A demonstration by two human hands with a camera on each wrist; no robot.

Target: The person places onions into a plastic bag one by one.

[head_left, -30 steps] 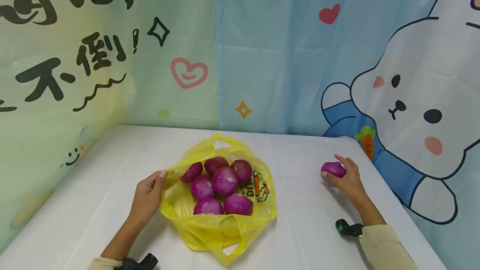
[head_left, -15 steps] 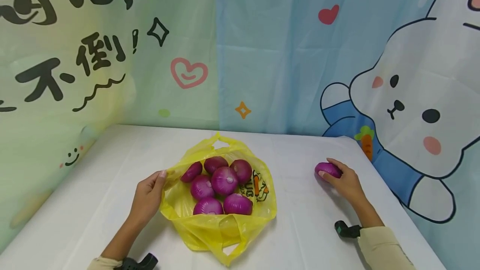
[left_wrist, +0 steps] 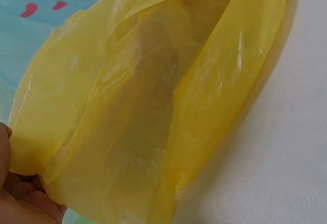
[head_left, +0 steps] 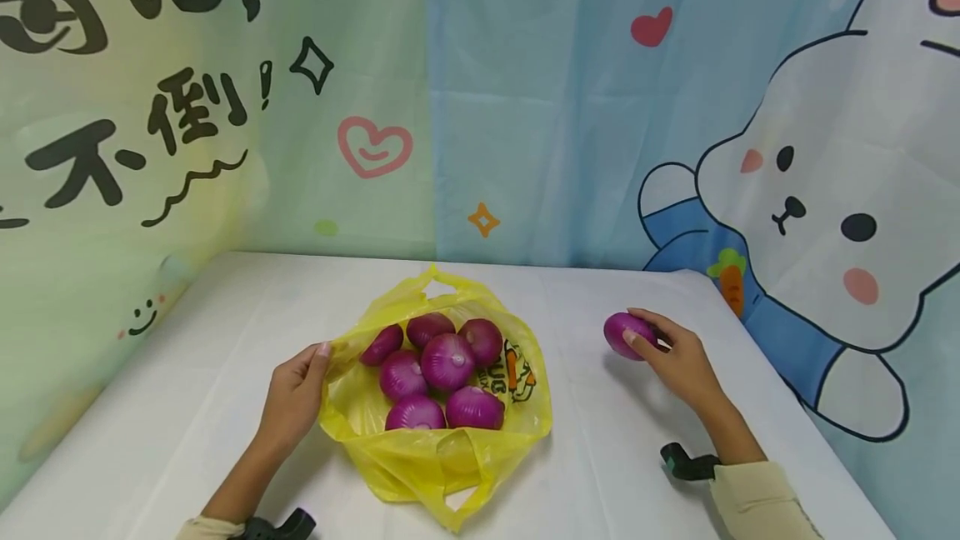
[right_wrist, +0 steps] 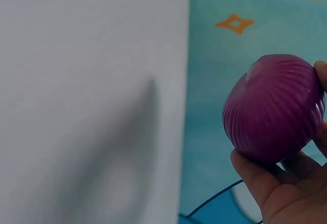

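A yellow plastic bag (head_left: 390,469) lies with its mouth spread in the middle of the table, and several purple onions (head_left: 447,362) are inside. My left hand (head_left: 295,394) pinches the left edge of the bag; in the left wrist view the thin film (left_wrist: 127,132) is drawn up from the fingers. Over the right side of the table, my right hand (head_left: 681,363) grips a single purple onion (head_left: 624,335) between thumb and fingers. That onion casts a shadow on the cloth below it. The right wrist view shows the onion (right_wrist: 273,109) in the fingertips.
White cloth covers the table (head_left: 585,473). A printed curtain (head_left: 510,107) hangs behind it, with a rabbit figure (head_left: 840,190) at the right. Both wrists carry black camera mounts, such as the one on the right (head_left: 688,463).
My right hand has closed more firmly around the onion, lifted it and moved it left toward the bag. The left hand still holds the bag's edge in the same place.
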